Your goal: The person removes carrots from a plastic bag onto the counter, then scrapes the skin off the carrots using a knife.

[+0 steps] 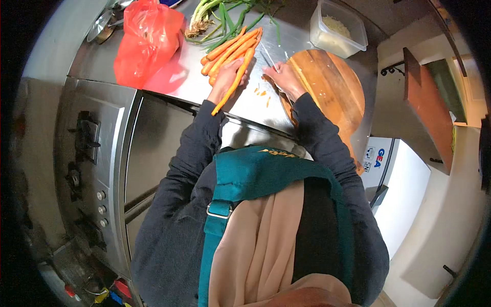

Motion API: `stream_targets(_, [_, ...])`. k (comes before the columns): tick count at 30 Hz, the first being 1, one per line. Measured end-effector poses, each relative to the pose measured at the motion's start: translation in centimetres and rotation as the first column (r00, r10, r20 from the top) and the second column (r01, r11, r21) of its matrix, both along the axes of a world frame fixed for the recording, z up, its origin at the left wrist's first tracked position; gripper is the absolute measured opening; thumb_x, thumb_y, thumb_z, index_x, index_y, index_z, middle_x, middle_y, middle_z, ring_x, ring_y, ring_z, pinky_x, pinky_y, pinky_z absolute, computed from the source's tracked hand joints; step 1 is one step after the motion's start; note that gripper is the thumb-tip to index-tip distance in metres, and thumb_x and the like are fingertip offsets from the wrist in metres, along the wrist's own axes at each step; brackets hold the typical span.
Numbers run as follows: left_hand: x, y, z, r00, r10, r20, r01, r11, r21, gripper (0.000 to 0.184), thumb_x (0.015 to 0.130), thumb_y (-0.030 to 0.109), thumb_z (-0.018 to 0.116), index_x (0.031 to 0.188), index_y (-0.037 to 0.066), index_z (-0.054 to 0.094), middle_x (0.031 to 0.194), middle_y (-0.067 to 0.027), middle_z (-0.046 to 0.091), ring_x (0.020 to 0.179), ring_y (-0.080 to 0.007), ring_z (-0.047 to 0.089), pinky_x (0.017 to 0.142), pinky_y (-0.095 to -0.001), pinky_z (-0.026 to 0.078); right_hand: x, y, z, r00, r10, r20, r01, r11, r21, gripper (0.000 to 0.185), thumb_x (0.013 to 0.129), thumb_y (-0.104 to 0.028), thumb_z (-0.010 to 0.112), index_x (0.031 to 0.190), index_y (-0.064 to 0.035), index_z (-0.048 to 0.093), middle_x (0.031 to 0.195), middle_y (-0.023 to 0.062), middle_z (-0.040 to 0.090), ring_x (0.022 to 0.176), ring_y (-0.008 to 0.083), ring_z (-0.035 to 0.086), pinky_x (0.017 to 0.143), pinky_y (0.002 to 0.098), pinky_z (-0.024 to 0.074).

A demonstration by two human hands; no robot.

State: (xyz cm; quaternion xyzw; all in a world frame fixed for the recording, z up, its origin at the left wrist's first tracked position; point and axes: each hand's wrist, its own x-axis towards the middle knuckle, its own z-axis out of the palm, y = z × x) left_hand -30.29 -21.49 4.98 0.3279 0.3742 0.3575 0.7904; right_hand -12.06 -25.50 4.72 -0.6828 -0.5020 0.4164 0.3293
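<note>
My left hand (225, 79) is closed around a long carrot (238, 82), whose lower end points toward me. Beyond that hand, more carrots (234, 49) lie in a pile on the steel counter (250, 110). My right hand (287, 79) grips a knife (268, 54), its thin blade pointing away from me; the handle is hidden in the fingers. Orange carrot scraps (263, 93) are scattered on the counter between my hands. Under my right wrist lies the left edge of a round wooden cutting board (340, 87).
Green onions (204, 18) with roots lie behind the carrots. At the back left sits a red plastic bag (146, 46). A clear plastic container (353, 43) holding pale shreds stands behind the board. On the left is a gas stove (89, 138); a white appliance (404, 174) stands at right.
</note>
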Motion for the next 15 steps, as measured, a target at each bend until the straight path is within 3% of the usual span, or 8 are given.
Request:
stream_targets(2, [-0.3, -1.0, 0.5, 0.998, -0.016, 0.053, 0.018, 0.999, -0.041, 0.022, 0.091, 0.027, 0.047, 0.090, 0.006, 0.053, 0.067, -0.0011, 0.050, 0.052, -0.0072, 0.046, 0.041, -0.0175, 0.035, -0.1, -0.1, 0.3, 0.999, -0.008, 0.047, 0.006, 0.999, 0.037, 0.035, 0.089, -0.029, 0.047, 0.091, 0.0061, 0.053, 0.063, 0.0064, 0.051, 0.059, 0.0166, 0.051, 0.054, 0.0306, 0.0410])
stream_targets(4, [-0.5, -2.3, 1.6, 0.988, -0.048, 0.150, 0.061, 0.995, -0.084, 0.022, 0.091, 0.027, 0.048, 0.093, 0.006, 0.053, 0.068, -0.0007, 0.050, 0.053, -0.0065, 0.046, 0.042, -0.0166, 0.036, 0.0, -1.5, 1.5, 0.982, 0.062, -0.176, -0.043, 0.993, 0.113, 0.045, 0.090, -0.035, 0.044, 0.107, 0.0066, 0.046, 0.070, 0.0064, 0.051, 0.064, 0.0144, 0.050, 0.058, 0.0302, 0.0414])
stream_targets(5, [-0.5, -2.8, 2.0, 0.983, -0.059, 0.173, 0.072, 0.995, -0.072, 0.022, 0.091, 0.026, 0.049, 0.095, 0.006, 0.053, 0.069, -0.0009, 0.050, 0.052, -0.0061, 0.046, 0.042, -0.0161, 0.035, 0.3, -2.1, 1.7, 0.970, 0.121, -0.212, -0.082, 0.980, 0.184, 0.050, 0.091, -0.031, 0.046, 0.122, 0.0066, 0.037, 0.070, 0.0056, 0.049, 0.064, 0.0119, 0.048, 0.057, 0.0278, 0.0404])
stream_targets(8, [-0.2, -4.5, 4.1, 0.988, -0.068, 0.140, 0.077, 0.995, -0.064, 0.018, 0.091, 0.023, 0.047, 0.092, 0.006, 0.053, 0.069, -0.0018, 0.050, 0.053, -0.0060, 0.045, 0.042, -0.0168, 0.035, -0.7, -4.8, 5.5, 0.936, 0.232, -0.266, -0.172, 0.958, 0.229, 0.058, 0.089, -0.026, 0.051, 0.131, 0.0058, 0.028, 0.070, 0.0048, 0.049, 0.064, 0.0100, 0.046, 0.057, 0.0248, 0.0394])
stream_targets(9, [-0.3, -4.9, 4.1, 0.987, -0.075, 0.140, 0.084, 0.994, -0.063, 0.018, 0.091, 0.023, 0.047, 0.092, 0.006, 0.053, 0.069, -0.0018, 0.050, 0.053, -0.0060, 0.045, 0.042, -0.0168, 0.035, -0.7, -5.1, 6.0, 0.954, 0.260, -0.150, -0.210, 0.935, 0.287, 0.066, 0.087, -0.021, 0.056, 0.136, 0.0043, 0.019, 0.069, 0.0037, 0.048, 0.062, 0.0094, 0.045, 0.056, 0.0230, 0.0386])
stream_targets(11, [-0.3, -5.2, 4.2, 0.963, -0.117, 0.242, 0.130, 0.991, -0.040, 0.016, 0.091, 0.019, 0.046, 0.086, 0.005, 0.051, 0.068, -0.0021, 0.049, 0.053, -0.0066, 0.045, 0.042, -0.0175, 0.035, -0.6, -5.4, 6.0, 0.946, 0.288, -0.150, -0.225, 0.914, 0.337, 0.069, 0.086, -0.020, 0.057, 0.136, 0.0042, 0.018, 0.068, 0.0033, 0.048, 0.061, 0.0097, 0.045, 0.056, 0.0236, 0.0387])
stream_targets(15, [0.0, -5.8, 5.8, 0.972, -0.109, 0.209, 0.118, 0.993, -0.030, 0.014, 0.089, 0.015, 0.045, 0.084, 0.003, 0.050, 0.069, -0.0028, 0.049, 0.053, -0.0072, 0.044, 0.041, -0.0180, 0.032, -0.6, -6.1, 7.4, 0.948, 0.310, -0.076, -0.258, 0.884, 0.390, 0.073, 0.083, -0.019, 0.061, 0.137, 0.0023, 0.018, 0.066, 0.0035, 0.049, 0.061, 0.0108, 0.047, 0.056, 0.0254, 0.0394])
